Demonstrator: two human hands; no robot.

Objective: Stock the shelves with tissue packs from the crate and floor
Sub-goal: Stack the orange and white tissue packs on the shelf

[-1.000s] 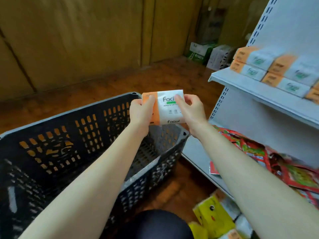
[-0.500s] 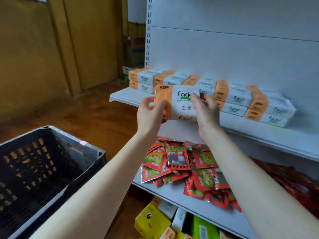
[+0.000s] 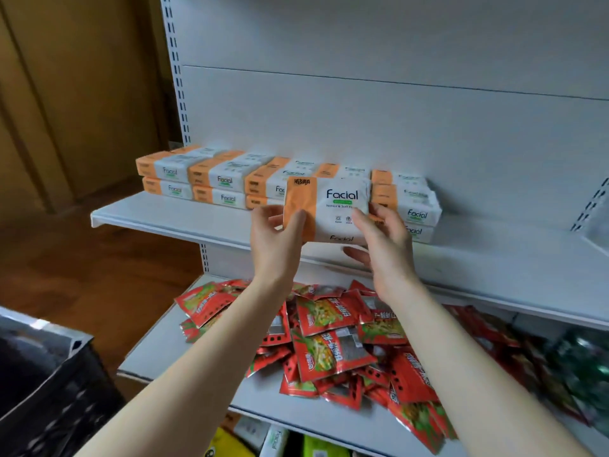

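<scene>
1. Head view caught the tissue pack [image 3: 336, 206] held upright over the front part of the upper shelf [image 3: 197, 219]. Its printed face was toward the camera and its long axis ran left to right, along the shelf's front edge.
2. The left hand [image 3: 276, 245] gripped the orange end, thumb on the face and fingers curled behind. The right hand [image 3: 385, 255] gripped the white end the same way, with one finger lower, under the bottom edge. The pack lay between the two grips, one hand at each short end and neither nearer.
3. Whether the bottom edge touched the shelf could not be told.
4. Just behind stood the stocked row [image 3: 224, 179] of like packs, stacked flat with their long axes the same way. The held pack covered the spot between that row and the right-hand stack [image 3: 412, 206]. A pack top showed above it, so the room left there was hidden.
5. Seating it would probably call for tipping it flat and sliding it back. The neighbouring stacks looked likeliest to catch the fingers.
6. Farther out, red snack sachets [image 3: 329, 341] were heaped on the lower shelf [image 3: 155, 351]. The black crate [image 3: 43, 390] sat well apart at lower left.
</scene>
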